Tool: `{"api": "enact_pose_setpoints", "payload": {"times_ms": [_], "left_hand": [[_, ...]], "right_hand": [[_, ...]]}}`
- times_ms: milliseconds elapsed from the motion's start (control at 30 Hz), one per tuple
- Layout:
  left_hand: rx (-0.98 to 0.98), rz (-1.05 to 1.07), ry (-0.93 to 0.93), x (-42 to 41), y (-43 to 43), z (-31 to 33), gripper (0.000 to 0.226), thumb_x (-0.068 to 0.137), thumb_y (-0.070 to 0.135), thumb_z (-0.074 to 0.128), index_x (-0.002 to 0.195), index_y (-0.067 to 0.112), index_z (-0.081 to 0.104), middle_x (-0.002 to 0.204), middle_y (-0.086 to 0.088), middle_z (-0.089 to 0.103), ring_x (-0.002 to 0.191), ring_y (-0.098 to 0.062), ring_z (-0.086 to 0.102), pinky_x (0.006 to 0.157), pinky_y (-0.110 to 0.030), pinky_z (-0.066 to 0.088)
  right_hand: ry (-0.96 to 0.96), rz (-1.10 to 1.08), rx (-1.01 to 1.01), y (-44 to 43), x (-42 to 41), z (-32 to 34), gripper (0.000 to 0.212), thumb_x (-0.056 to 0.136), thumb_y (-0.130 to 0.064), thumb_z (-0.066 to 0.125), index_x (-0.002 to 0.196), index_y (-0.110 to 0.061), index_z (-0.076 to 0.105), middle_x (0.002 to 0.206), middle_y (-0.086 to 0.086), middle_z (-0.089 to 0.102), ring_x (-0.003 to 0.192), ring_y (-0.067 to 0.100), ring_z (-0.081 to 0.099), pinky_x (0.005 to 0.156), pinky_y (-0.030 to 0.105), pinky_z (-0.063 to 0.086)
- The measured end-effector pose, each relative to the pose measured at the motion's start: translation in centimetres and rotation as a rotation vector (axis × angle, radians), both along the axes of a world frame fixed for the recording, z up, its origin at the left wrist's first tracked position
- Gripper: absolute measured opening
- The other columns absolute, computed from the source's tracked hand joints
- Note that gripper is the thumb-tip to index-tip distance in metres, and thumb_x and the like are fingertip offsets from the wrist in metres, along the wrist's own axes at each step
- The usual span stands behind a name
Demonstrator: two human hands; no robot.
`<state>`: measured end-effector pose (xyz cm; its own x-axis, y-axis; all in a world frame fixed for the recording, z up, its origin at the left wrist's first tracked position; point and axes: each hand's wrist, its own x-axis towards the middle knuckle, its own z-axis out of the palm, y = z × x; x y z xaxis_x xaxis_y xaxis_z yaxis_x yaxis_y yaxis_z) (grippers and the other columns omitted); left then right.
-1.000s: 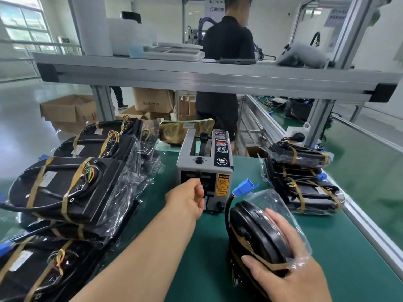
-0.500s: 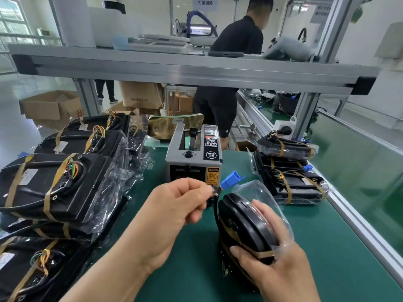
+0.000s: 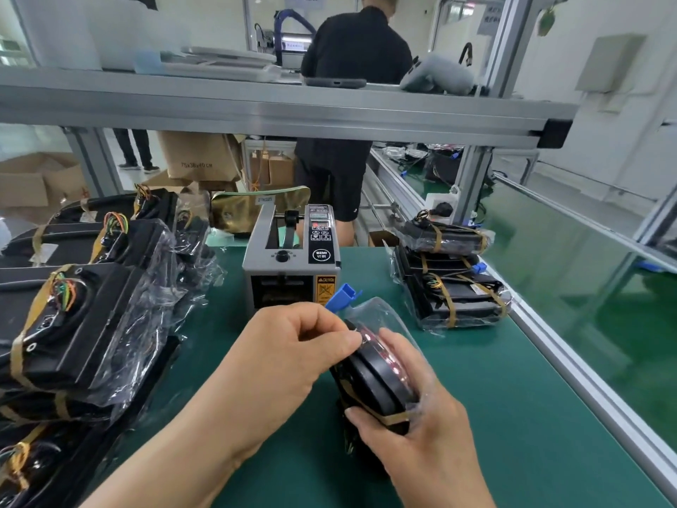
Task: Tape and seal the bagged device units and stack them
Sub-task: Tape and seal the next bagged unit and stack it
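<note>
A black device unit (image 3: 373, 379) in a clear plastic bag stands on edge on the green mat (image 3: 513, 416), a blue connector (image 3: 342, 295) sticking out at its top. My right hand (image 3: 421, 434) grips the unit from the right and below. My left hand (image 3: 293, 353) pinches a strip of tape against the unit's top edge; the strip itself is barely visible. The grey tape dispenser (image 3: 291, 258) stands just behind my hands. Taped bagged units are stacked at the right (image 3: 454, 284) and piled at the left (image 3: 80, 324).
An aluminium shelf rail (image 3: 293, 111) crosses overhead. A person in black stands behind the bench. Cardboard boxes (image 3: 198, 155) sit beyond the table's far edge. The bench's metal edge (image 3: 586, 368) runs along the right, with a green floor past it.
My left hand drew back from the dispenser's slot with a piece of tape and has brought it onto the top of the bagged unit. My right hand has kept holding the unit.
</note>
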<state>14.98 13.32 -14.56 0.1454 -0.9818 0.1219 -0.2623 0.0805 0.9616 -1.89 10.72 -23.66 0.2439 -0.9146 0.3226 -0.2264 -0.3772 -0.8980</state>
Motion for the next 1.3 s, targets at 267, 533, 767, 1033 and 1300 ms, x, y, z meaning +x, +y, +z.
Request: {"api": "enact_pose_setpoints", "payload": {"times_ms": [267, 533, 767, 1033, 1300], "left_hand": [[-0.007, 0.035, -0.032, -0.4, 0.0, 0.2, 0.014, 0.076, 0.033, 0.074, 0.069, 0.021, 0.071, 0.057, 0.010, 0.056, 0.051, -0.002, 0.043, 0.050, -0.009, 0.036], [-0.056, 0.058, -0.167, -0.5, 0.0, 0.1, 0.012, 0.077, 0.032, 0.074, 0.070, 0.024, 0.068, 0.048, 0.014, 0.046, 0.042, -0.002, 0.039, 0.044, -0.012, 0.033], [-0.061, 0.095, -0.306, -0.1, -0.2, -0.3, 0.009, 0.080, 0.034, 0.074, 0.075, 0.031, 0.067, 0.049, 0.015, 0.049, 0.043, -0.001, 0.039, 0.043, -0.016, 0.034], [0.069, 0.122, -0.148, 0.5, -0.5, -0.4, 0.031, 0.066, 0.045, 0.083, 0.075, 0.025, 0.062, 0.056, 0.013, 0.050, 0.048, -0.005, 0.043, 0.050, -0.018, 0.039], [0.130, 0.229, 0.230, -1.6, -1.2, -1.9, 0.024, 0.075, 0.032, 0.075, 0.061, 0.026, 0.056, 0.056, 0.015, 0.047, 0.052, -0.002, 0.041, 0.065, -0.029, 0.036]], "right_hand": [[0.007, 0.010, -0.039, 0.0, 0.1, 0.0, 0.090, 0.059, -0.013, 0.083, 0.130, -0.058, 0.050, 0.123, -0.020, 0.067, 0.112, 0.001, 0.065, 0.089, 0.015, 0.053], [-0.006, 0.023, -0.038, -0.1, 0.1, -0.6, 0.092, 0.063, 0.007, 0.087, 0.133, -0.043, 0.053, 0.127, -0.015, 0.066, 0.113, 0.006, 0.066, 0.088, 0.015, 0.054], [0.002, 0.013, -0.067, 0.2, 0.3, -0.2, 0.092, 0.062, 0.007, 0.088, 0.132, -0.043, 0.053, 0.125, -0.030, 0.062, 0.112, 0.000, 0.065, 0.089, 0.014, 0.053], [0.023, 0.010, -0.130, 0.3, 0.4, -0.2, 0.091, 0.062, 0.006, 0.088, 0.134, -0.039, 0.054, 0.127, -0.028, 0.062, 0.115, 0.001, 0.063, 0.088, 0.012, 0.052], [-0.013, 0.048, -0.122, 0.4, 0.5, 0.1, 0.097, 0.062, 0.016, 0.084, 0.128, -0.049, 0.056, 0.116, -0.036, 0.064, 0.105, -0.011, 0.063, 0.083, 0.003, 0.047]]}}
